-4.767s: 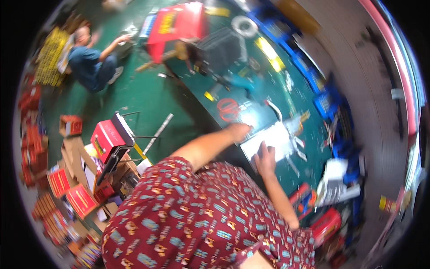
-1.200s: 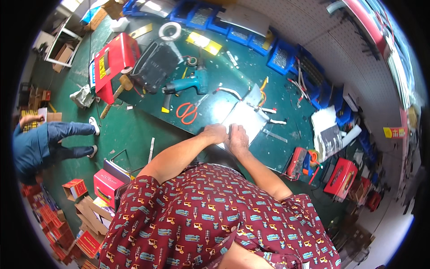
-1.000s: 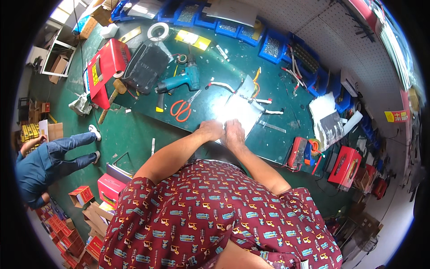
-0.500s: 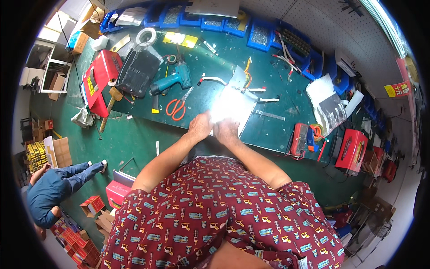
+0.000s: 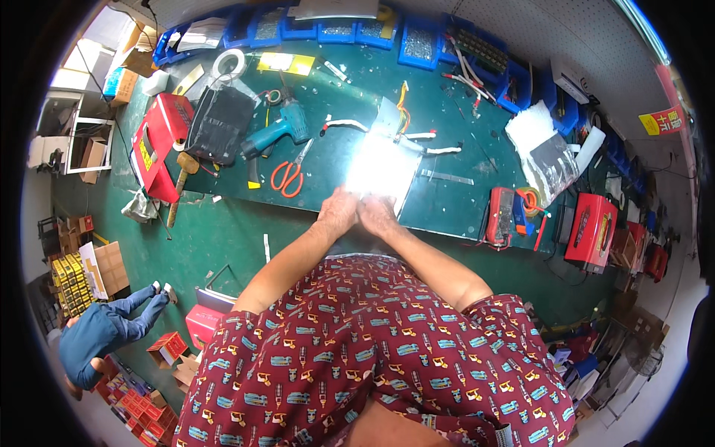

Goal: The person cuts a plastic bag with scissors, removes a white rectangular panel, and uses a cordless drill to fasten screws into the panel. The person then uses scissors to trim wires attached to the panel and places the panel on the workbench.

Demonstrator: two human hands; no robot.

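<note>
A flat, box-shaped thing (image 5: pixel 381 167), glaring white under strong light, lies at the bench's front edge; its surface detail is washed out. White-sleeved wires (image 5: pixel 350 124) with dark and red ends and a bundle of yellow-orange wires (image 5: pixel 404 104) come out of its far end. At its near edge, my left hand (image 5: pixel 339 211) is closed, fingers curled inward. Close beside it, my right hand (image 5: pixel 377 213) is closed too, against the same edge. Glare and the hands themselves hide what the fingertips grip.
Left of the white thing lie orange-handled scissors (image 5: pixel 287 177), a teal power drill (image 5: pixel 279 130) and a mallet (image 5: pixel 183 179). A red multimeter (image 5: pixel 499 216) and a red case (image 5: pixel 590 232) are at right. Blue parts bins (image 5: pixel 419 43) line the back. Another person (image 5: pixel 112 335) bends at far left.
My hands have drawn slightly closer together at the near edge of the white thing. The whole view has shifted a little, moving the bench items slightly up and left.
</note>
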